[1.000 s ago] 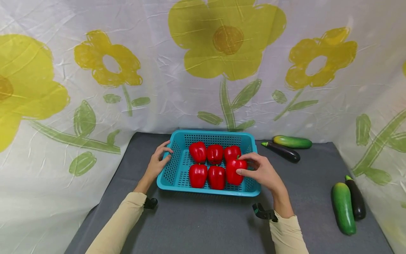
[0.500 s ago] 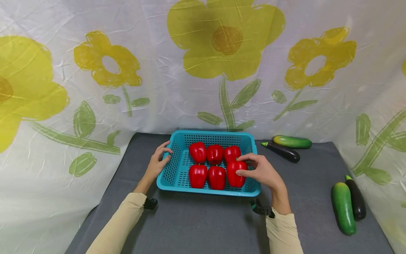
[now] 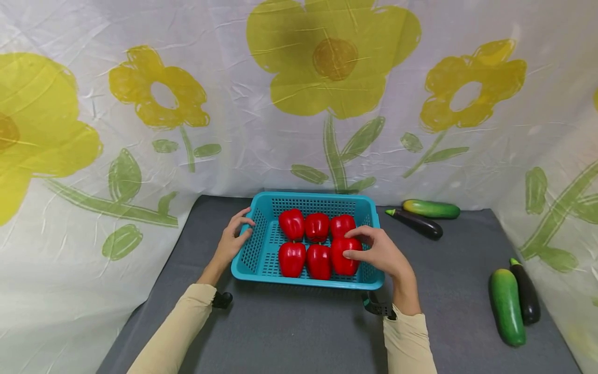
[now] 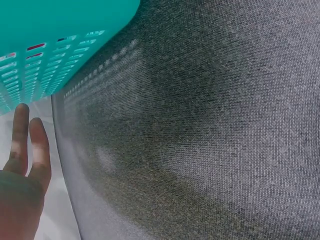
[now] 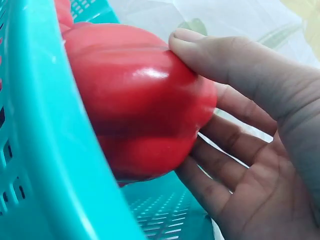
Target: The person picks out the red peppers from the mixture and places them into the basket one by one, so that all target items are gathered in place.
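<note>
My right hand (image 3: pixel 380 252) holds a red bell pepper (image 3: pixel 343 262) inside a blue plastic basket (image 3: pixel 303 282), at the basket's front right. In the right wrist view my thumb lies on one side of the bell pepper (image 5: pixel 135 95), with the fingers spread along the other. Several more red bell peppers (image 3: pixel 291 259) stand in two rows beside it. At the basket's left end, my left hand (image 3: pixel 230 240) rests on the rim. The left wrist view shows two nearly straight fingers (image 4: pixel 40 150) close to the outer wall of the basket (image 4: pixel 65 20).
On the grey cloth (image 3: pixel 299 332), a dark eggplant (image 3: pixel 417 223) and a green cucumber-like vegetable (image 3: pixel 432 209) lie behind the basket's right end. Another green vegetable (image 3: pixel 506 306) and eggplant (image 3: pixel 525 291) lie far right. A flower-printed white sheet (image 3: pixel 233 156) hangs behind.
The bell pepper in my right hand has come down in the front row and shifted slightly left against its neighbour. My left hand and the basket look unmoved.
</note>
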### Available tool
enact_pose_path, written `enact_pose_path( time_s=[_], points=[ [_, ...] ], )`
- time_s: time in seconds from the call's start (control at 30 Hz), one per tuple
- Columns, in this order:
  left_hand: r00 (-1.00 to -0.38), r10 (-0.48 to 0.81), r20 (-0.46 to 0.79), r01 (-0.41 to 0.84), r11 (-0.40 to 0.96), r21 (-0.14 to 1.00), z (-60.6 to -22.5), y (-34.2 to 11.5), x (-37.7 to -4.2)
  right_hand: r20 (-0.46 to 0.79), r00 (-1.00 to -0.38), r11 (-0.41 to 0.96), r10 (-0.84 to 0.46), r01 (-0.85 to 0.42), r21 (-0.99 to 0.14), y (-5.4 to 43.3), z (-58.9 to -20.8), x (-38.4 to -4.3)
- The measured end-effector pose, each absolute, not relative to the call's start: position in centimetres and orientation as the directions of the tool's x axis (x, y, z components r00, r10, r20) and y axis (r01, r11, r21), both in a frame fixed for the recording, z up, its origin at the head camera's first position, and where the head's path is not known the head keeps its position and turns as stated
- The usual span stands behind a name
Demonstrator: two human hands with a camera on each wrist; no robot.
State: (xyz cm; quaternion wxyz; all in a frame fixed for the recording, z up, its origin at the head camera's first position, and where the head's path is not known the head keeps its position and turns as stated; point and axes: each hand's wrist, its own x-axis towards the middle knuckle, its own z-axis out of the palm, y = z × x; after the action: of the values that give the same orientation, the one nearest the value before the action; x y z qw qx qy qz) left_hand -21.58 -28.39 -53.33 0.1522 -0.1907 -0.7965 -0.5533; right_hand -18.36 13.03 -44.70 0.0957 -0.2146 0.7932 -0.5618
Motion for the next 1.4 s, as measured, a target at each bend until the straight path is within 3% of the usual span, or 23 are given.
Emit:
enact_pose_path(
  time_s=[0.13, 0.27, 0.73, 1.1, 1.4],
  points=[
    [-0.864, 0.143, 0.482, 0.502, 0.293, 0.814, -53.8, -28.6, -21.9, 0.087, -0.887, 0.308, -0.453, -0.247, -0.919, 13.2, -46.0, -19.0],
    [-0.886, 0.131, 0.445, 0.463, 0.317, 0.828, -53.4, -28.3, -21.7, 0.092, -0.881, 0.303, -0.464, -0.256, -0.918, 13.5, -46.5, -19.4],
    [-0.902, 0.137, 0.410, 0.432, 0.318, 0.844, -49.9, -27.1, -20.2, 0.081, -0.877, 0.302, -0.474, -0.248, -0.921, 13.3, -45.4, -18.8],
    [-0.912, 0.135, 0.387, 0.410, 0.306, 0.859, -49.3, -27.0, -19.7, 0.036, -0.875, 0.331, -0.482, -0.220, -0.918, 14.0, -46.1, -19.1],
    [-0.913, 0.132, 0.385, 0.407, 0.312, 0.858, -49.4, -27.0, -19.8, 0.073, -0.869, 0.305, -0.490, -0.250, -0.919, 14.1, -46.1, -19.0]
  ],
)
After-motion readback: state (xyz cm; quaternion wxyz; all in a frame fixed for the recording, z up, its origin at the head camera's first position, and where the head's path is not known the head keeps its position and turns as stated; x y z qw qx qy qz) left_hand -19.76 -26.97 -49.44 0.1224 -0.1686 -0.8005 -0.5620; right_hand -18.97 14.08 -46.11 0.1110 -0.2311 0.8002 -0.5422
